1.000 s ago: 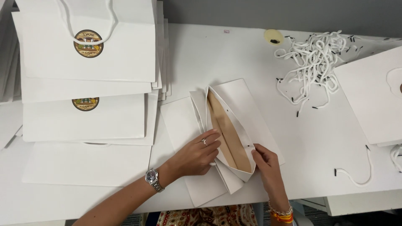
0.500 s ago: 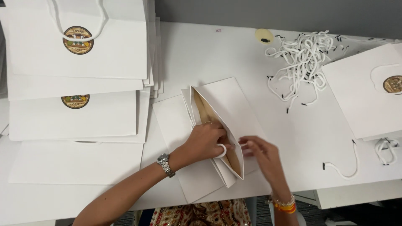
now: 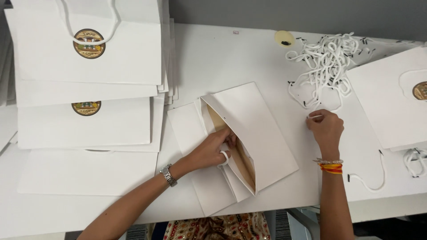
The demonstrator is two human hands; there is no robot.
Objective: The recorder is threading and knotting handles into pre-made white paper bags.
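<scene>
Out goes the right hand (image 3: 326,128) from the bag (image 3: 249,133) to pinch a cord (image 3: 313,116) by the pile to its right, while the left hand (image 3: 212,149), loop on a finger, holds the bag's mouth.

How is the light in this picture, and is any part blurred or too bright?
Head view: even, soft light, faint shadows only; the white table and paper bag look nearly washed out; left hand and right hand are sharp.
</scene>
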